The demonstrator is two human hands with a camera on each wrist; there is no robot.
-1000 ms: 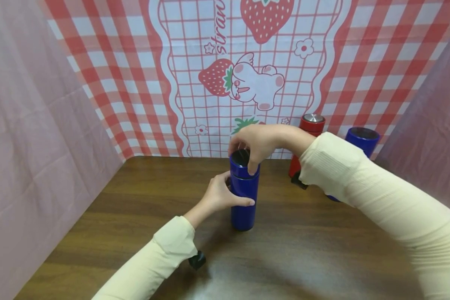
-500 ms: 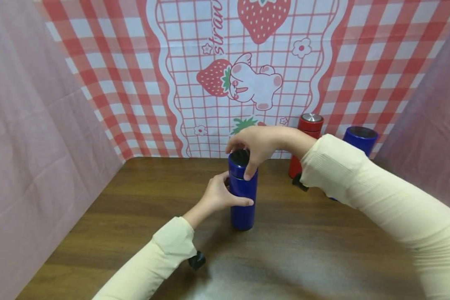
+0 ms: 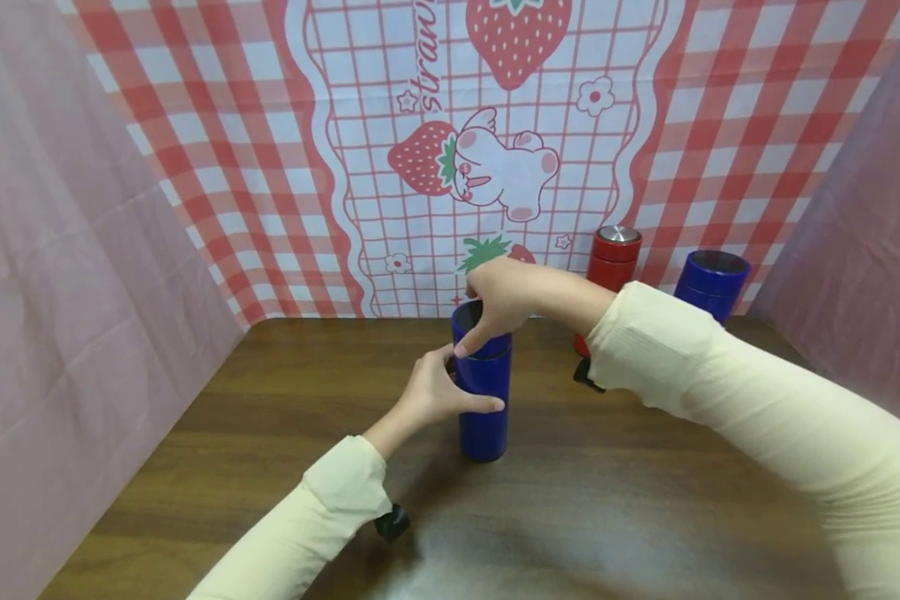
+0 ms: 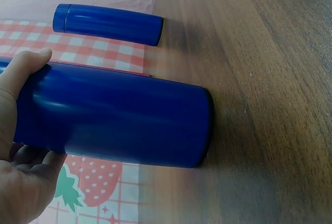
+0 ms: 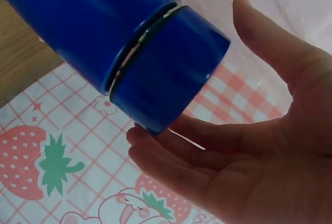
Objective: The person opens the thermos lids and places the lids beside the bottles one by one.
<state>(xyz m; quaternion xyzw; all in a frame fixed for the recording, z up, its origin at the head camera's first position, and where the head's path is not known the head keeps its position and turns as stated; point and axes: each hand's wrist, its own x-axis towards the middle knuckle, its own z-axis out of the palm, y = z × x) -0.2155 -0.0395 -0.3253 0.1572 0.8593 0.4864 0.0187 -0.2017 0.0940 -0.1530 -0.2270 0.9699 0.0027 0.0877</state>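
A blue vacuum flask (image 3: 483,417) stands upright on the table in the head view. My left hand (image 3: 435,387) grips its body from the left, thumb across the near side. Over the top, my right hand (image 3: 506,300) has its fingers curled round the flask's lid (image 3: 487,343), with the thumb at its near side. In the right wrist view the fingertips (image 5: 140,141) meet the lid's (image 5: 168,71) edge, while the thumb appears slightly apart from it. A narrow seam with a shiny ring shows between lid and body. The left wrist view shows the flask's lower body (image 4: 129,115).
A red flask (image 3: 613,258) with a silver top and a second blue flask (image 3: 711,287) stand at the back right, partly behind my right arm. A checked strawberry cloth (image 3: 270,167) hangs behind the wooden table (image 3: 285,400). Pink cloth (image 3: 82,275) hangs at both sides.
My right thumb has moved leftward across the lid's near side, from its right edge to its left. My left hand and the flask have hardly moved; the head view has shifted slightly.
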